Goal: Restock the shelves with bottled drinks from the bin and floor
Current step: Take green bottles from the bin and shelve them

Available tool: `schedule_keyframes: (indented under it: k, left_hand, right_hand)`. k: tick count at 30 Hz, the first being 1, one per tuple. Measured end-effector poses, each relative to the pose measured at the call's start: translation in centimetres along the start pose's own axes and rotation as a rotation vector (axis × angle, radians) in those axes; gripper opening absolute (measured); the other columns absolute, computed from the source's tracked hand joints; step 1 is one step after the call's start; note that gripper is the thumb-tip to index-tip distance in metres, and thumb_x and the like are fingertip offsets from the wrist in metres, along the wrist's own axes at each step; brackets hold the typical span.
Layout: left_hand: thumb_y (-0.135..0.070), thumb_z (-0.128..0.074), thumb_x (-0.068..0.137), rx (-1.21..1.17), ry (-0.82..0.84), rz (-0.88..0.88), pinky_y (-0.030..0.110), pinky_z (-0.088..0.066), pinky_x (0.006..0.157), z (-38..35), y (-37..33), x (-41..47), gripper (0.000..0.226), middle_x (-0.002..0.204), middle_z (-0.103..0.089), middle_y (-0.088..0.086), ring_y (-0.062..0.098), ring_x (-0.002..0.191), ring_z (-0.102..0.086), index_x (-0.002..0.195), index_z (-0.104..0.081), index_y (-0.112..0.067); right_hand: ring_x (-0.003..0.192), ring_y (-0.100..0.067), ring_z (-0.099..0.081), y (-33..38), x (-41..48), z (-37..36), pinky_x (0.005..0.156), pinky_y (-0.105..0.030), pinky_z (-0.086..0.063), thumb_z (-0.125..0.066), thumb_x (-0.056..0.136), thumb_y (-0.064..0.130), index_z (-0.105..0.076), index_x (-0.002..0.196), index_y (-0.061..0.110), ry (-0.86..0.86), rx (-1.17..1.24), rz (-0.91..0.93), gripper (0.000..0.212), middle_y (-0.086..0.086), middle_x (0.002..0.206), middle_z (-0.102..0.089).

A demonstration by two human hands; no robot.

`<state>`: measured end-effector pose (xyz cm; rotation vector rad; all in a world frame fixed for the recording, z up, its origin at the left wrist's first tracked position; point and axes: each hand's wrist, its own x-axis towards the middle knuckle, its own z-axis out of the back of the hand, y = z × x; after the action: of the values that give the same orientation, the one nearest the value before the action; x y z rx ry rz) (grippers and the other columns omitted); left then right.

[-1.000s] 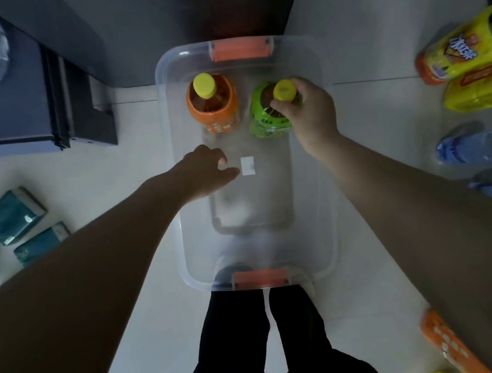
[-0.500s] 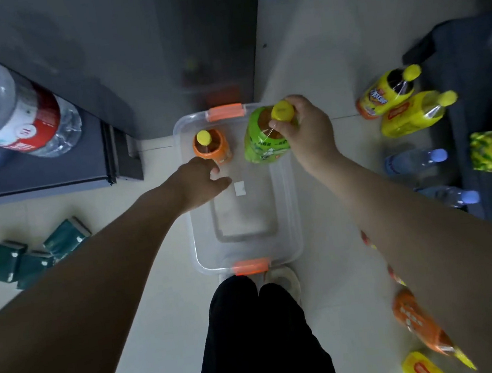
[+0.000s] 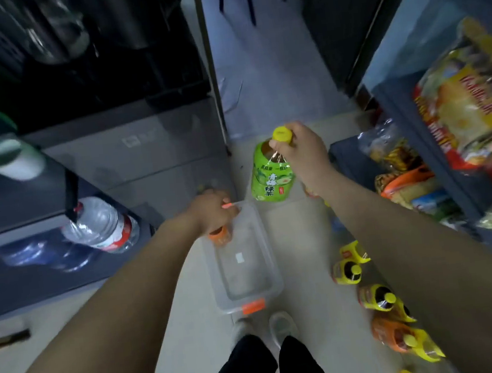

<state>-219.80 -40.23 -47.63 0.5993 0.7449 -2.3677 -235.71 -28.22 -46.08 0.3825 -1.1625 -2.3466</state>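
Head view: green tea bottle (image 3: pixel 272 180) hangs from right hand (image 3: pixel 302 148), at 1 o'clock off the bin (image 3: pixel 269 288).
Grip pinches yellow cap (image 3: pixel 282 133) and neck; judged full, heavy, slick, so better held round the body. Left hand (image 3: pixel 210 212) over orange bottle (image 3: pixel 220 237); its grip cannot be told.

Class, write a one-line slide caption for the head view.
Right hand holds green bottle by its neck; left hand over orange bottle in clear bin.

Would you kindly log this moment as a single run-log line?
right hand: holds green tea bottle by cap, clear of bin | left hand: over orange bottle in bin
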Motion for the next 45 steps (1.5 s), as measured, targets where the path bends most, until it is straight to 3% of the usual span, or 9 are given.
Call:
schedule_keyframes:
  k: [5,13,17,19,22,27,32,38,45]
  left_hand:
    - [-0.041,-0.049,0.092,0.097,-0.040,-0.159,0.029,-0.039,0.091,5.4,-4.1,-5.4,0.043,0.126,-0.056,0.013,0.030,0.115,-0.051,0.117,-0.056,-0.007]
    - [-0.027,-0.046,0.096,0.263,-0.044,-0.486,0.028,-0.036,0.097,10.2,-10.2,-14.3,0.039,0.133,-0.050,0.019,0.030,0.124,-0.046,0.123,-0.052,0.001]
    - [-0.033,-0.048,0.095,0.312,-0.025,-0.621,0.031,-0.038,0.100,10.6,-13.6,-18.0,0.043,0.131,-0.052,0.018,0.029,0.121,-0.048,0.123,-0.052,-0.001]
    - [-0.035,-0.051,0.094,0.336,-0.039,-0.699,0.031,-0.041,0.094,10.4,-15.7,-20.1,0.041,0.125,-0.057,0.016,0.028,0.115,-0.052,0.118,-0.056,-0.002]
    - [-0.038,-0.051,0.092,0.372,-0.049,-0.801,0.028,-0.039,0.081,9.5,-18.7,-23.3,0.038,0.118,-0.059,0.010,0.023,0.105,-0.055,0.113,-0.059,-0.007]
    - [-0.039,-0.050,0.092,0.393,0.008,-0.918,0.027,-0.038,0.077,6.5,-23.1,-28.4,0.033,0.109,-0.059,0.007,0.020,0.098,-0.055,0.107,-0.059,-0.011]
    - [-0.041,-0.050,0.092,0.416,0.005,-0.985,0.031,-0.042,0.084,1.5,-27.3,-34.2,0.034,0.109,-0.057,0.003,0.020,0.101,-0.053,0.109,-0.059,-0.014]
    - [-0.042,-0.050,0.091,0.497,0.019,-1.075,0.029,-0.041,0.083,-4.8,-32.3,-41.8,0.035,0.119,-0.056,0.002,0.018,0.101,-0.051,0.113,-0.060,-0.017]
    - [-0.043,-0.050,0.092,0.495,0.051,-1.138,0.032,-0.042,0.092,-9.3,-37.7,-48.1,0.038,0.126,-0.054,0.004,0.021,0.113,-0.052,0.118,-0.055,-0.016]
  right_hand:
    - [0.102,-0.030,-0.057,5.9,-4.2,7.6,0.088,-0.037,-0.045,-0.063,0.087,0.031,-0.057,0.112,0.008,-0.197,0.015,-0.012,0.035,-0.014,0.108,-0.063]
    - [0.102,-0.032,-0.056,13.3,-14.8,17.5,0.081,-0.034,-0.040,-0.059,0.090,0.034,-0.054,0.110,0.002,-0.530,-0.083,-0.078,0.038,-0.017,0.108,-0.062]
    - [0.092,-0.029,-0.055,15.1,-21.4,21.8,0.067,-0.029,-0.032,-0.059,0.091,0.032,-0.051,0.100,0.003,-0.684,-0.075,-0.133,0.031,-0.011,0.092,-0.056]
    - [0.091,-0.028,-0.053,15.4,-24.7,23.8,0.067,-0.026,-0.029,-0.058,0.091,0.032,-0.051,0.106,0.002,-0.742,-0.089,-0.168,0.034,-0.014,0.098,-0.058]
    - [0.094,-0.029,-0.055,15.6,-29.8,26.7,0.068,-0.028,-0.032,-0.058,0.091,0.034,-0.051,0.110,0.001,-0.828,-0.108,-0.221,0.039,-0.017,0.106,-0.059]
    - [0.088,-0.030,-0.057,15.0,-38.5,31.1,0.068,-0.034,-0.042,-0.057,0.092,0.034,-0.052,0.103,0.001,-0.947,-0.135,-0.275,0.035,-0.015,0.094,-0.060]
    - [0.097,-0.030,-0.057,13.4,-47.3,35.0,0.072,-0.031,-0.038,-0.056,0.092,0.035,-0.051,0.112,-0.001,-1.036,-0.190,-0.320,0.041,-0.017,0.101,-0.062]
    - [0.093,-0.030,-0.058,11.8,-56.6,39.9,0.077,-0.038,-0.045,-0.056,0.092,0.035,-0.054,0.106,-0.001,-1.100,-0.238,-0.347,0.039,-0.017,0.099,-0.063]
    - [0.084,-0.025,-0.060,10.4,-64.3,44.9,0.073,-0.036,-0.048,-0.055,0.092,0.038,-0.050,0.119,0.003,-1.226,-0.172,-0.370,0.045,-0.011,0.098,-0.065]
